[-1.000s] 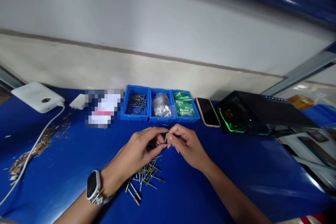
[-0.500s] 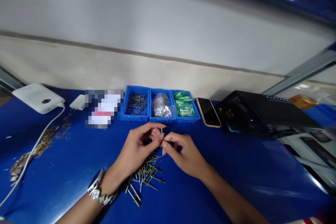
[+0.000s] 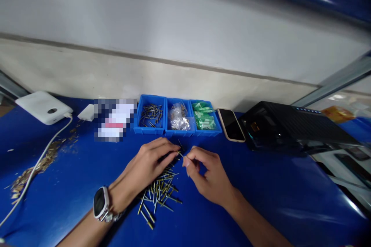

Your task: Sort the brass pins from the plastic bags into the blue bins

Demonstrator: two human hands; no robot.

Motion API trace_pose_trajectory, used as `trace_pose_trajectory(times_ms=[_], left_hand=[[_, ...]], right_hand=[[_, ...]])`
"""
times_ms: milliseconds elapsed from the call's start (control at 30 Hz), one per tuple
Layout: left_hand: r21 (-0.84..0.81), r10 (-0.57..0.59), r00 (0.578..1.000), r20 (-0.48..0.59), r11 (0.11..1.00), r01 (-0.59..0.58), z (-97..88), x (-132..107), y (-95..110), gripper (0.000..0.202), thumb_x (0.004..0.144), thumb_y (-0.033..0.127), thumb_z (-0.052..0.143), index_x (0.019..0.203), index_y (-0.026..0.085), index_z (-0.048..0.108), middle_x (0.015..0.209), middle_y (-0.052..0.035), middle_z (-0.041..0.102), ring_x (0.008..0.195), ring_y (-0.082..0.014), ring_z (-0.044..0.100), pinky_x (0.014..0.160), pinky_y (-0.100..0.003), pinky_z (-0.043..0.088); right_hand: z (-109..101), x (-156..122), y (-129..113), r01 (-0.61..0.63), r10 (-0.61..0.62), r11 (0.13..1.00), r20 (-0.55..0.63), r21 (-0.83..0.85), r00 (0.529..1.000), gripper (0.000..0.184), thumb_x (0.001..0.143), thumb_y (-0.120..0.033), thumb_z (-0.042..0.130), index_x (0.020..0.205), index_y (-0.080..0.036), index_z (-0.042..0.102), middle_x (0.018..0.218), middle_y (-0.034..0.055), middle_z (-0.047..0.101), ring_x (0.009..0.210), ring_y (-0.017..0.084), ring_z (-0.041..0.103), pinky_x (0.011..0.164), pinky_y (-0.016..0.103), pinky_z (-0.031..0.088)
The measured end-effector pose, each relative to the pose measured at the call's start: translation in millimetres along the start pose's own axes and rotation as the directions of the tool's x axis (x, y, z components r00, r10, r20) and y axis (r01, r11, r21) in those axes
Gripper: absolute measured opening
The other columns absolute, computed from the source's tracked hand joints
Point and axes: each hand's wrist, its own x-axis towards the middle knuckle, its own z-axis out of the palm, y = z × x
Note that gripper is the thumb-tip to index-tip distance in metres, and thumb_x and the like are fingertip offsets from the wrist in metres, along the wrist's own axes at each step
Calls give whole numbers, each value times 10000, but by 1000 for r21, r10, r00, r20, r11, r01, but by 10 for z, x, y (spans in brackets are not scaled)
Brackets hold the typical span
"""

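Note:
My left hand (image 3: 147, 164), with a watch (image 3: 101, 203) on its wrist, rests fingers-down over a loose pile of thin brass pins (image 3: 159, 195) on the blue table (image 3: 72, 185); its fingers are curled and pinched on pins at the pile's top. My right hand (image 3: 207, 173) sits just right of it, thumb and forefinger pinched on one thin pin (image 3: 181, 155) that points toward my left fingertips. The two hands almost touch.
Three joined blue bins (image 3: 176, 117) stand behind the hands, with pins, clear bags and green parts. A phone (image 3: 231, 124) and a black device (image 3: 290, 129) lie to the right. A white power bank (image 3: 43, 107), its cable (image 3: 37, 164) and brass scraps (image 3: 34, 168) are left.
Both hands have dropped from a raised pinch toward the table. My left hand has turned palm-down onto the pile, and my right hand has drawn slightly right.

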Motion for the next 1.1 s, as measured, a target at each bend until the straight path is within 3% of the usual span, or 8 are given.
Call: trace_pose_trajectory(times_ms=[100,167,300,400,500,633,767,1100], left_hand=[[-18,50,999,-1,999,-50,-2,-13,35,138,949,184,607,1064,172,682,946,-41,703,846,-138,655,747,-256,531],[-1,95,995,-39,995,-95,0,-18,57,227,932,169,632,1159,166,644,969,-51,698,854,-144,645,751,-266,532],[58,181,983,-33,982,-179,-8,-27,85,362,940,108,600,1295,176,568,1053,-73,676,916,-157,628,785,-291,540],[86,237,972,4,968,-236,-53,-50,101,338,947,88,580,1264,205,595,1051,-63,662,953,-161,626,793,-294,551],[207,282,948,-150,946,-249,-146,-43,84,369,924,58,603,1254,224,600,1070,-51,663,970,-163,634,817,-307,555],[436,181,869,-460,899,44,-286,81,-69,320,913,129,647,1211,247,636,1107,-58,663,1004,-204,624,889,-389,527],[529,74,930,-361,837,140,-335,170,-242,347,920,273,651,1257,202,612,1227,-115,636,1084,-289,569,915,-489,479],[391,97,995,-29,917,-78,-178,72,-106,187,976,245,536,1111,196,656,1133,-76,647,1018,-232,575,891,-430,467]], right_hand=[[-22,69,38,-205,214,889,24,410,976,277,917,-288,512,655,-198,520,532,-42,482,482,108,416,503,253,341],[-35,127,79,-365,335,633,183,682,924,301,909,-309,487,627,-208,466,485,-64,390,439,98,311,446,236,282],[-8,172,132,-541,372,313,423,781,826,330,863,-319,534,581,-204,407,484,-73,319,459,89,201,420,212,186],[37,142,126,-528,376,364,398,767,837,349,894,-370,544,604,-201,450,481,-72,354,444,86,217,417,215,193],[32,118,116,-391,381,611,177,688,907,386,944,-477,498,665,-210,498,470,-67,400,419,96,296,432,237,261],[-51,128,162,-170,172,985,-163,29,972,265,940,-393,556,753,-211,603,569,-30,504,535,133,454,554,277,367],[-62,152,265,-45,6,868,-80,-494,997,236,905,-298,604,1134,-279,654,744,2,601,764,206,576,733,347,441],[18,200,369,31,-32,827,7,-562,999,96,898,-198,589,865,-245,666,783,23,664,856,220,584,678,309,427]])
